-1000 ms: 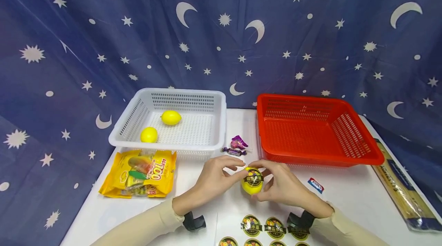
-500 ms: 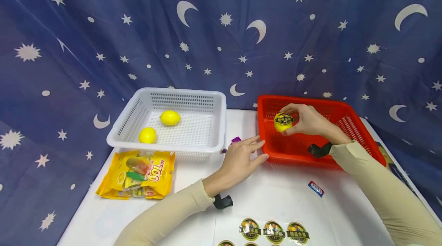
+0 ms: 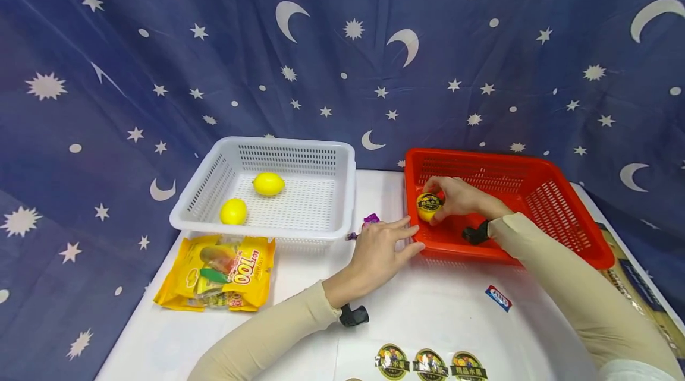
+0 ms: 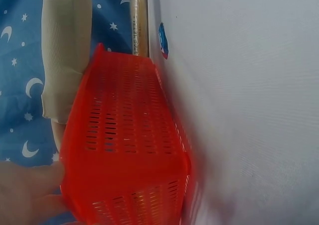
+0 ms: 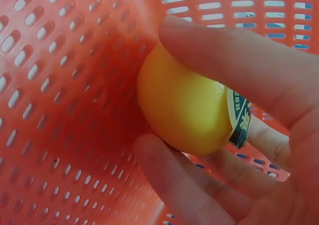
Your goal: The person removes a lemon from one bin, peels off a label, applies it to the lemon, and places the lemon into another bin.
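labelled lemon (image 3: pixel 429 205) – held in right fingers (image 3: pixel 434 184), inside red basket (image 3: pixel 556 205) | white basket (image 3: pixel 332 191) – two lemons (image 3: pixel 268 183) | left fingers (image 3: pixel 398 227) straight

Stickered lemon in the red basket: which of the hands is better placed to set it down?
Right. The right hand already grips the lemon low inside the red basket. The left hand only rests against the basket's near corner, probably steadying it.

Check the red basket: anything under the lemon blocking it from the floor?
Nothing visible. The right hand grips the stickered lemon low inside the red basket, near its left wall; the mesh around it looks bare. The left hand rests outside on the rim.
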`<move>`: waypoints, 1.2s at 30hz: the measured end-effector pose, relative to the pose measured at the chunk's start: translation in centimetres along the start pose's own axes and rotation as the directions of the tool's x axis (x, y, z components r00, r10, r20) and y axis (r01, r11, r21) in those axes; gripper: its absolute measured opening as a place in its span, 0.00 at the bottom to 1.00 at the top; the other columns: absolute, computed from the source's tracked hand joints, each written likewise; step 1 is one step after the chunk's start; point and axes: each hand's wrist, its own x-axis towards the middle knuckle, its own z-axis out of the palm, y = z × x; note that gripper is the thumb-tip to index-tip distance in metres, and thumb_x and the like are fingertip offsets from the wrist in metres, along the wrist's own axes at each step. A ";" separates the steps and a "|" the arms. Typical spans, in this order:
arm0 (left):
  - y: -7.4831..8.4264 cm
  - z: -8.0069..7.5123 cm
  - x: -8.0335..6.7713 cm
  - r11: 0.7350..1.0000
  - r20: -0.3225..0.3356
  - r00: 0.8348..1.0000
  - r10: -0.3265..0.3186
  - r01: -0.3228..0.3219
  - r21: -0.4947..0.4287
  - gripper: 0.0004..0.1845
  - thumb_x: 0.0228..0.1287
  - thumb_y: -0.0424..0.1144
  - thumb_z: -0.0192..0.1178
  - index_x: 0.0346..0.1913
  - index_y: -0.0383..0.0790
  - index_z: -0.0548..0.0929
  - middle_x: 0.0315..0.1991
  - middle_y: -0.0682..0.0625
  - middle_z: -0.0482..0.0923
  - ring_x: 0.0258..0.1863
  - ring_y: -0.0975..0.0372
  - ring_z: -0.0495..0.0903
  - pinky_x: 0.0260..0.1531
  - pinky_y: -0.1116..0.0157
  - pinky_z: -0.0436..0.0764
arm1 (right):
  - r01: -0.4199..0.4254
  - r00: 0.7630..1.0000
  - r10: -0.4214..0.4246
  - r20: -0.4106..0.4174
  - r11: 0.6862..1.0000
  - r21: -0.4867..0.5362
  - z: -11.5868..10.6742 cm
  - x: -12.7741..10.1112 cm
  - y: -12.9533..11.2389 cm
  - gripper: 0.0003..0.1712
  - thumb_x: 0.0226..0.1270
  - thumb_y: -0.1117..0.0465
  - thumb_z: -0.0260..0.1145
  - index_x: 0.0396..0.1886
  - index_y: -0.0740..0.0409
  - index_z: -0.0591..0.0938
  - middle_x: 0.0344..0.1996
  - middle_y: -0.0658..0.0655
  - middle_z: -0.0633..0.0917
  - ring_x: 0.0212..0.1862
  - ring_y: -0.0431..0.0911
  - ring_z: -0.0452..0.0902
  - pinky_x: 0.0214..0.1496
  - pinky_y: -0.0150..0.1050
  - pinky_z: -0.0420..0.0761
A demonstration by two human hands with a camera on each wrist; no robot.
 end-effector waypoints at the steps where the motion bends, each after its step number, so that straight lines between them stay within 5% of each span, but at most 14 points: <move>1: 0.0 0.0 0.0 1.000 -0.002 1.000 0.002 -0.002 -0.006 0.21 0.66 0.54 0.68 0.57 0.50 0.88 0.61 0.52 0.84 0.55 0.55 0.88 0.51 0.58 0.84 | 0.000 1.000 0.000 0.000 1.000 0.001 0.0 0.0 0.0 0.40 0.46 0.55 0.86 0.57 0.61 0.77 0.57 0.68 0.84 0.55 0.58 0.80 0.64 0.60 0.79; 12: -0.2 0.0 -0.4 0.999 0.008 1.000 0.002 -0.002 -0.038 0.20 0.67 0.52 0.68 0.58 0.50 0.88 0.62 0.52 0.84 0.60 0.57 0.85 0.55 0.55 0.84 | -0.032 0.999 0.031 0.021 0.999 0.030 -1.0 -1.4 -0.9 0.46 0.49 0.53 0.85 0.64 0.63 0.73 0.62 0.72 0.80 0.60 0.63 0.79 0.64 0.61 0.79; 18: -0.5 -1.9 -1.5 0.997 0.013 0.999 0.033 -0.032 -0.075 0.24 0.67 0.51 0.68 0.63 0.46 0.85 0.64 0.50 0.83 0.61 0.57 0.84 0.60 0.56 0.83 | -0.001 0.997 0.003 -0.077 1.000 0.025 -2.8 -3.8 -2.3 0.45 0.56 0.51 0.81 0.68 0.64 0.73 0.65 0.72 0.78 0.61 0.66 0.80 0.60 0.62 0.82; 23: -2.0 -5.8 -2.4 0.998 0.002 0.998 0.056 -0.056 -0.031 0.26 0.65 0.52 0.69 0.63 0.46 0.84 0.64 0.48 0.83 0.60 0.54 0.85 0.60 0.55 0.83 | 0.068 0.983 -0.064 -0.174 0.998 0.019 -2.4 -6.0 -4.4 0.41 0.59 0.51 0.79 0.68 0.61 0.74 0.65 0.66 0.81 0.64 0.63 0.77 0.62 0.63 0.80; 29: -6.8 -13.1 -2.7 0.994 0.022 1.000 0.022 -0.024 0.107 0.29 0.61 0.52 0.73 0.65 0.48 0.83 0.64 0.49 0.83 0.62 0.51 0.83 0.61 0.50 0.82 | 0.196 0.946 -0.180 -0.271 0.980 0.036 0.2 -7.4 -8.8 0.37 0.60 0.51 0.79 0.67 0.54 0.77 0.61 0.58 0.83 0.62 0.57 0.80 0.62 0.59 0.82; 32: -9.7 -16.7 -2.2 0.984 0.109 0.994 0.014 -0.033 0.175 0.30 0.62 0.52 0.72 0.67 0.51 0.81 0.65 0.49 0.82 0.62 0.50 0.83 0.57 0.50 0.83 | 0.275 0.918 -0.257 -0.303 0.961 0.019 1.5 -7.6 -11.2 0.35 0.61 0.51 0.78 0.66 0.52 0.78 0.61 0.56 0.83 0.58 0.54 0.81 0.59 0.57 0.84; 36: -13.6 -20.5 -1.0 0.980 0.264 0.964 -0.004 -0.048 0.191 0.30 0.63 0.48 0.72 0.68 0.52 0.80 0.65 0.50 0.82 0.61 0.50 0.83 0.51 0.51 0.85 | 0.378 0.875 -0.353 -0.330 0.926 0.010 3.1 -7.3 -14.1 0.33 0.61 0.50 0.78 0.65 0.50 0.79 0.61 0.53 0.83 0.55 0.50 0.84 0.57 0.52 0.85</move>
